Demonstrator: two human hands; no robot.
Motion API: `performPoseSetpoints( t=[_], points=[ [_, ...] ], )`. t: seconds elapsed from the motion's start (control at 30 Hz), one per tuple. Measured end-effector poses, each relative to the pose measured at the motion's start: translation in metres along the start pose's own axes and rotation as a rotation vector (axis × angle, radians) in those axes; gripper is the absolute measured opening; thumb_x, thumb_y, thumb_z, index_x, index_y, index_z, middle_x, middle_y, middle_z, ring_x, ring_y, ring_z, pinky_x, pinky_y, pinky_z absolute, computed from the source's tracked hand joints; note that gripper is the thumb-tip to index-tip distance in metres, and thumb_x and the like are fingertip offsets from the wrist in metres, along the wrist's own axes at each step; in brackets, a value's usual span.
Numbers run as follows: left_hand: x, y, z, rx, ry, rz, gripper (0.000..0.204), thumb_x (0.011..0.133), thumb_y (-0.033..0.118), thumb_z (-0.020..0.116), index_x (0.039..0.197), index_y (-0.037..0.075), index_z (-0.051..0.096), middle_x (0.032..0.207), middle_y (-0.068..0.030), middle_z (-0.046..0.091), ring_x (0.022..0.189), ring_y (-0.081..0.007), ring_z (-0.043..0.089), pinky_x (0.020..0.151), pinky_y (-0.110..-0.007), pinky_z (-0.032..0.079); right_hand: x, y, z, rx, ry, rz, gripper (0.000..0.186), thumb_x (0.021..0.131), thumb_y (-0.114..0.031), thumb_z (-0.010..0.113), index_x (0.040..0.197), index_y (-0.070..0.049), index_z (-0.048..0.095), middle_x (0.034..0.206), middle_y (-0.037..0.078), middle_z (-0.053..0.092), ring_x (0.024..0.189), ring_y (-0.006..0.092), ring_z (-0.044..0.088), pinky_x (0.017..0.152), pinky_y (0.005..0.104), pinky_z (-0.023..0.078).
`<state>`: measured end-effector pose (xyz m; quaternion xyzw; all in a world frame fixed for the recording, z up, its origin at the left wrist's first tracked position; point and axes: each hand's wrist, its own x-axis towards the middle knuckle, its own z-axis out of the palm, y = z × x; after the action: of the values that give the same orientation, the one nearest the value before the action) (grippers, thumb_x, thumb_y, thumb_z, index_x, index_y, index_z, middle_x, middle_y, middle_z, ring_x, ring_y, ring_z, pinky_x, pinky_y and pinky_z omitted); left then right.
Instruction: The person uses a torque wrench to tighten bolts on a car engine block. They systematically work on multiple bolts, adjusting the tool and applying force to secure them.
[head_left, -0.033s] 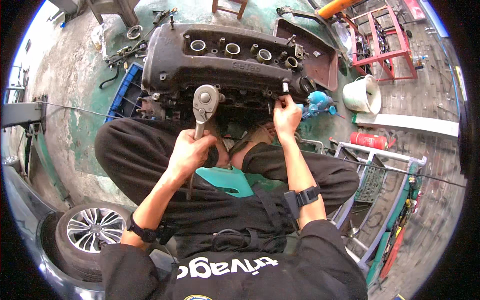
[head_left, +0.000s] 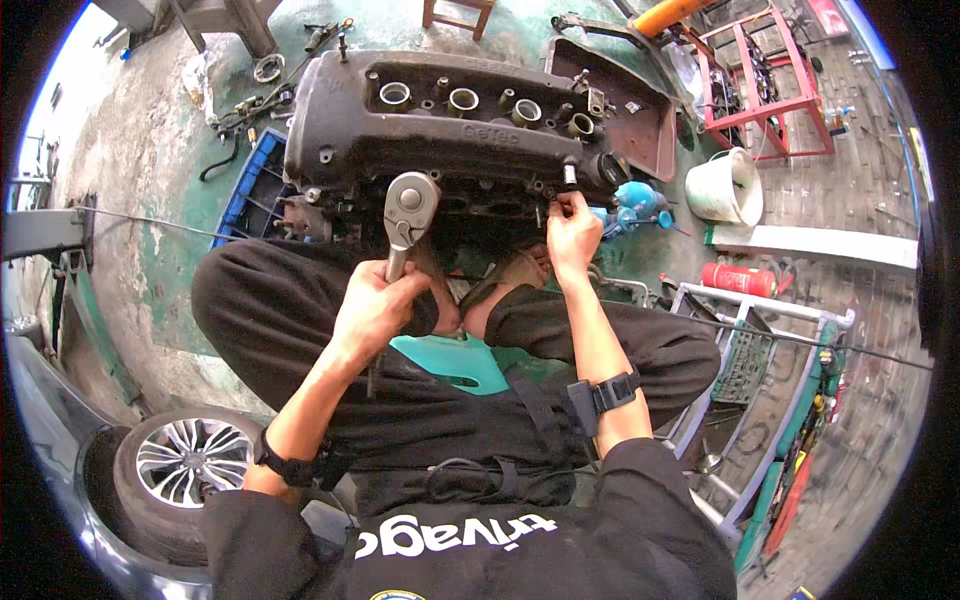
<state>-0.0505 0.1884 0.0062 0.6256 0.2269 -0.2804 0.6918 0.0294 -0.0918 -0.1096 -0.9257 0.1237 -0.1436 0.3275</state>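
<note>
At the far left, a spoked car wheel point(head_left: 190, 462) sits beside the dark car body point(head_left: 60, 450). Farther up, a blue crate point(head_left: 236, 200) lies on the floor point(head_left: 130, 190), just beside the black engine point(head_left: 400, 128), which rests in front of the seated person, its row of round openings facing up. The left hand point(head_left: 376, 310) is clenched around the handle of a silver ratchet point(head_left: 411, 205), whose head points up and overlaps the engine's near edge; whether they touch, I cannot tell. The right hand point(head_left: 573, 238) has its fingertips drawn together near that edge, right below a silver socket point(head_left: 570, 174); I cannot tell whether it grips anything. Farther right come a blue tool point(head_left: 637, 203), a brown tray point(head_left: 645, 135), a white bucket point(head_left: 712, 192), a red fire extinguisher point(head_left: 740, 280) and a red metal frame point(head_left: 822, 115).
</note>
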Motion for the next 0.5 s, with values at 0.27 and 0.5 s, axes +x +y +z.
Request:
performPoseSetpoints(
  t=[0.27,0.5],
  points=[
    [-0.040,0.028,-0.025,0.328,0.225,0.273,0.036,0.089,0.016,0.067,0.059,0.009,0.047,0.053,0.0074,0.041,0.048,-0.0029,0.036,0.044,-0.025,0.027,0.007,-0.012,0.008,0.107,-0.152,0.505,0.046,0.094,-0.039,0.056,0.076,0.001,0.070,0.067,0.012,0.068,0.066,0.0231,0.066,0.065,0.0377,0.047],
    [-0.069,0.045,-0.053,0.287,0.545,0.609,0.034,0.088,0.013,0.070,0.060,0.009,0.052,0.052,0.0054,0.046,0.043,-0.0034,0.039,0.041,-0.022,0.027,-0.005,-0.030,0.008,-0.188,0.007,0.203,0.018,0.084,-0.018,0.063,0.096,-0.006,0.068,0.082,0.017,0.069,0.076,0.0385,0.067,0.069,0.0499,0.052]
  ],
)
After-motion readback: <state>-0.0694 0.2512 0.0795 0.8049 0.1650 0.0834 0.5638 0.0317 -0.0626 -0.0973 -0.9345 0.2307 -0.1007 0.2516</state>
